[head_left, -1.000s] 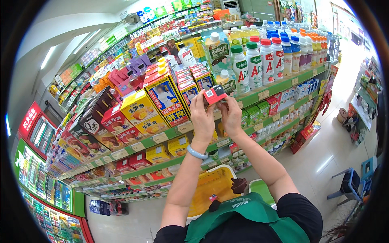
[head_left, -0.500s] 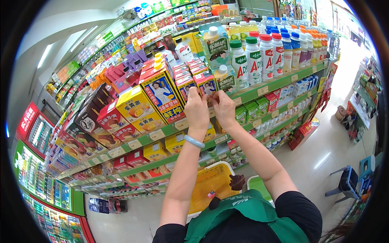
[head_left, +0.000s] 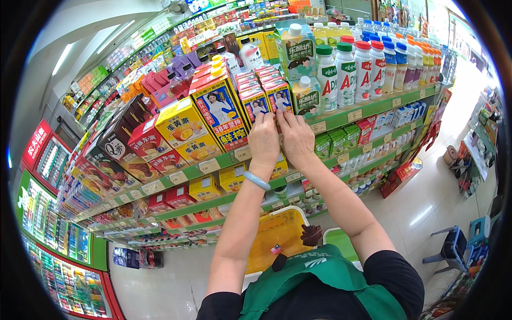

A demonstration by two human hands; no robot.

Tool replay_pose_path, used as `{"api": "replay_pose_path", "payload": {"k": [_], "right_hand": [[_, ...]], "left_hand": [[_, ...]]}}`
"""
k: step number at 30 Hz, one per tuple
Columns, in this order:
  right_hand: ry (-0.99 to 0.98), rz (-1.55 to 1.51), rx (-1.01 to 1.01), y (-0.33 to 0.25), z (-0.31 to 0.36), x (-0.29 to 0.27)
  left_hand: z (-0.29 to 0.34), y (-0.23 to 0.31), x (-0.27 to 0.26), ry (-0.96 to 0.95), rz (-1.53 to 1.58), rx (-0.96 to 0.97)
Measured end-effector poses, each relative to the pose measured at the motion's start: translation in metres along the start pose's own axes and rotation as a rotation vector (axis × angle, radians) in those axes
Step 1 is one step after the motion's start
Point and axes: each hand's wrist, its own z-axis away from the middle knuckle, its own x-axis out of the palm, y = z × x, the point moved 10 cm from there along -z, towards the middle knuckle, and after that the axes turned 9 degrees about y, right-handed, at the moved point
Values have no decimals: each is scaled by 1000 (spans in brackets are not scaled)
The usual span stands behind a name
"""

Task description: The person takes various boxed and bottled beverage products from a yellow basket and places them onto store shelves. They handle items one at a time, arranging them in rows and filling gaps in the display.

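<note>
Two rows of small drink cartons stand side by side on the top shelf, black with blue and yellow fronts. My left hand (head_left: 264, 140) rests its fingertips on the lower front of the left row's carton (head_left: 256, 106). Against the right row's front carton (head_left: 279, 99), my right hand (head_left: 296, 137) lays its outstretched fingers. Both hands are open, side by side, with the thumbs partly hidden. Left of them stands a tall drink carton (head_left: 217, 109) of the same design. On the right is a green-and-brown drink carton (head_left: 306, 100) with a white cap.
White bottles (head_left: 345, 80) with green and red caps continue along the shelf rightward. Yellow pie boxes (head_left: 184, 130) stand to the left. The green shelf edge (head_left: 330, 124) carries price tags. Below my arms is a yellow basket (head_left: 277, 240); a blue stool (head_left: 453, 248) stands at right.
My right hand's fingers have gone from bent at the right carton to stretched out against its front. Both hands now lie more evenly side by side. The view has shifted slightly.
</note>
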Motion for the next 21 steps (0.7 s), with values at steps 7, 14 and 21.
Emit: {"api": "replay_pose_path", "payload": {"k": [7, 14, 21], "right_hand": [[-84, 27, 10, 1, 5, 6], [-77, 75, -41, -1, 1, 16], [-50, 21, -54, -7, 4, 14]], "left_hand": [[20, 7, 0, -3, 44, 143], [25, 9, 1, -30, 63, 161], [29, 9, -11, 7, 86, 206]]}}
